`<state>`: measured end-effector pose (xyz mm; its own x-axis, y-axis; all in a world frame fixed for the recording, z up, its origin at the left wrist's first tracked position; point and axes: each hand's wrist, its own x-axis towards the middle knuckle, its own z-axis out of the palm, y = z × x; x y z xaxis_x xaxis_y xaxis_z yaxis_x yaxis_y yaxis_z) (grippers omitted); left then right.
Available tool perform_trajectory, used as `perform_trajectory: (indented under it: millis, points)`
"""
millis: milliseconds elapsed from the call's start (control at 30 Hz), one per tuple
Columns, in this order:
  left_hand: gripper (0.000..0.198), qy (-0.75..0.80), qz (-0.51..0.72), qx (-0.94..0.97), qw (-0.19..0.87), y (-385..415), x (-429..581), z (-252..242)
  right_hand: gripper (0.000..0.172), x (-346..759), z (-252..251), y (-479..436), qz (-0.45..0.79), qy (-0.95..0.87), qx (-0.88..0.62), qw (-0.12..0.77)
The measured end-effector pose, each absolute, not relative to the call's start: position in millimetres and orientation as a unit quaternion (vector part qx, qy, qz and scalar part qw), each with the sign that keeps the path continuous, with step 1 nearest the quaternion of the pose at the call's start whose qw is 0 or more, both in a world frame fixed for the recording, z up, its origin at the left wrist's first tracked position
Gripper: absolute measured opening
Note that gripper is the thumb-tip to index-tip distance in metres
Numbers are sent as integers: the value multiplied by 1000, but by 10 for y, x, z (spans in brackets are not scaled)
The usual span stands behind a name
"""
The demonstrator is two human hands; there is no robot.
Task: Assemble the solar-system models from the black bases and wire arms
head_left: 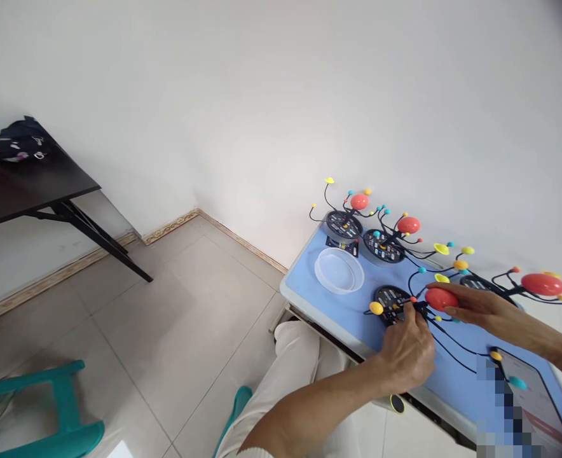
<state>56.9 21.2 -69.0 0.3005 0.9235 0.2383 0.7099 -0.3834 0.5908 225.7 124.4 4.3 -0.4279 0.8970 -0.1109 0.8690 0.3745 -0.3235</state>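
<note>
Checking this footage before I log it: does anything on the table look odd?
Yes: a pixelated block covers part of the flat device at the lower right of the blue table, hiding its detail.

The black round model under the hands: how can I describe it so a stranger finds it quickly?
On the blue table, four black-based wire models carry coloured balls. This one, right of the clear dish, is the only one handled: left hand on its base, right hand on its red ball.
</note>
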Motion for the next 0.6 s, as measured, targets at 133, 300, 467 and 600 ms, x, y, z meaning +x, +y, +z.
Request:
perform_trajectory:
  millis: [133, 300, 467, 600]
  points:
    - [65, 521, 282, 783, 188, 219, 593, -721, 56, 2253, 103, 1290, 209, -821, -529, 48]
    - [66, 527, 268, 781, 203, 224, 610, -718, 53, 2178, 115, 1215, 131, -843, -520, 32]
    - [70, 525, 263, 783, 206, 228, 600, -698, 51, 2135, 113, 1165, 49, -884, -465, 23]
    - [70, 523, 272, 778, 217, 217, 576, -666, 50, 2114, 141, 1162, 47, -891, -452, 5]
